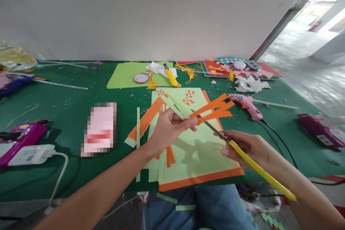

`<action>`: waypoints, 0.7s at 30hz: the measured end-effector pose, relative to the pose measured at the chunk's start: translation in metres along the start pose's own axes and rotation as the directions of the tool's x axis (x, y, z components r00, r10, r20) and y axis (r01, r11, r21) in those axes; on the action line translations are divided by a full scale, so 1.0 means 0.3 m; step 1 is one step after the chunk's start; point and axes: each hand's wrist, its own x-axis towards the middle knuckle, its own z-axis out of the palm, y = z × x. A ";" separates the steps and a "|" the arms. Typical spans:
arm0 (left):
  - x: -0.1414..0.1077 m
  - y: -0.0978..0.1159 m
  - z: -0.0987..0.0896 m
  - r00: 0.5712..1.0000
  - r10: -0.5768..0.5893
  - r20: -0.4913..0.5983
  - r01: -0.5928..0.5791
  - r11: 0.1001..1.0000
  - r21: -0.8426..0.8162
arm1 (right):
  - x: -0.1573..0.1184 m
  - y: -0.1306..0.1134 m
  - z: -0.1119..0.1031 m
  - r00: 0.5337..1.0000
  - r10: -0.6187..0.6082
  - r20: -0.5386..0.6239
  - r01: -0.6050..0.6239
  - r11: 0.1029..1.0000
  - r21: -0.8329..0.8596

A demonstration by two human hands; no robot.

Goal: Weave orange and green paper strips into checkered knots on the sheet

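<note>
Pinched in my left hand point(178, 124) is a small weave of light green strips point(174, 100) and orange strips point(215, 107). The orange ends fan out to the right, and the green ones reach up and away. My right hand point(244, 143) grips yellow-handled scissors point(258, 169), seen nearly edge-on. Their metal blades point up and left, with the tip among the strips beside my left fingertips. Whether the blades are parted, I cannot tell. Beneath both hands lie light green sheets point(205, 158) over orange paper point(202, 179). Small orange-and-white checkered pieces point(188, 97) rest near their top edge.
To the right lies a pink glue gun point(249, 106) with a black cord. A yellow utility knife point(171, 75), a round tin point(141, 78) and green paper point(118, 75) are behind. On the left are a pixelated pink object point(99, 129) and a purple power strip point(27, 138).
</note>
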 end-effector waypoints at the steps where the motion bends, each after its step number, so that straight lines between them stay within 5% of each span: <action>1: -0.002 0.000 0.002 1.000 -0.011 -0.009 0.012 1.000 0.020 | 0.001 -0.011 -0.002 0.998 0.040 0.056 -0.042 0.998 0.041; 4: -0.005 0.001 0.005 1.000 -0.030 0.000 0.030 0.999 0.036 | 0.002 -0.053 -0.003 0.971 0.126 0.203 -0.161 0.972 0.169; 9: -0.001 0.002 0.008 0.999 -0.025 0.037 0.027 0.996 -0.081 | 0.001 -0.097 0.005 0.964 0.156 0.217 -0.223 0.918 0.329; 21: -0.008 0.001 0.009 0.999 0.052 0.013 -0.051 0.997 -0.057 | -0.004 -0.084 0.007 0.952 0.121 0.281 -0.211 0.925 0.316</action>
